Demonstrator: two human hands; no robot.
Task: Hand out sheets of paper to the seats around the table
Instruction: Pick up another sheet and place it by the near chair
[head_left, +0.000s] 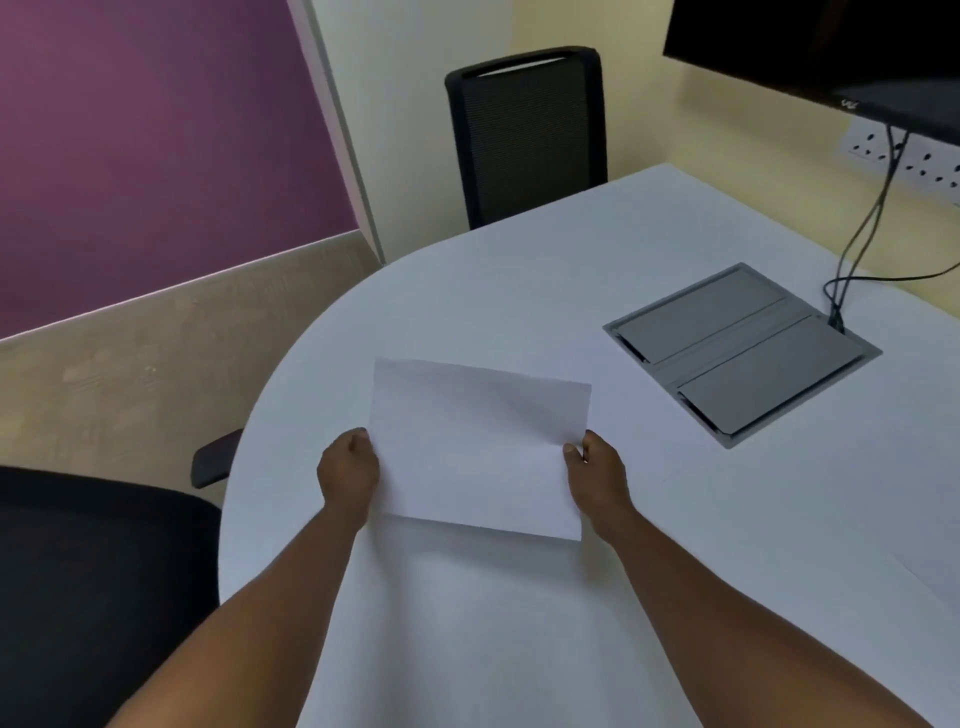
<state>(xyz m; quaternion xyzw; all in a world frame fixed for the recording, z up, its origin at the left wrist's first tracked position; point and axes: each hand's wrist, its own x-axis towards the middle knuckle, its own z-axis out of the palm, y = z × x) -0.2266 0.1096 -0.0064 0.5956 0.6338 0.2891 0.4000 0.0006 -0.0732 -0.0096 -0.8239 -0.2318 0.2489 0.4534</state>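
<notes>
I hold white paper (478, 447) above the rounded end of the white table (519, 280). My left hand (348, 475) grips its left edge and my right hand (597, 475) grips its right edge, thumbs on top. The paper is slightly curved, its far edge raised. Whether it is one sheet or a thin stack cannot be told. A black mesh chair (527, 135) stands at the table's far side. Another black chair (98, 587) sits at the near left, its armrest (215, 457) tucked under the table edge.
A grey cable hatch (743, 353) is set into the tabletop at the right, with black cables (862, 228) running up to wall sockets (909, 156). A dark screen (831, 47) hangs at the upper right. A purple wall (156, 145) and beige floor (130, 364) lie to the left.
</notes>
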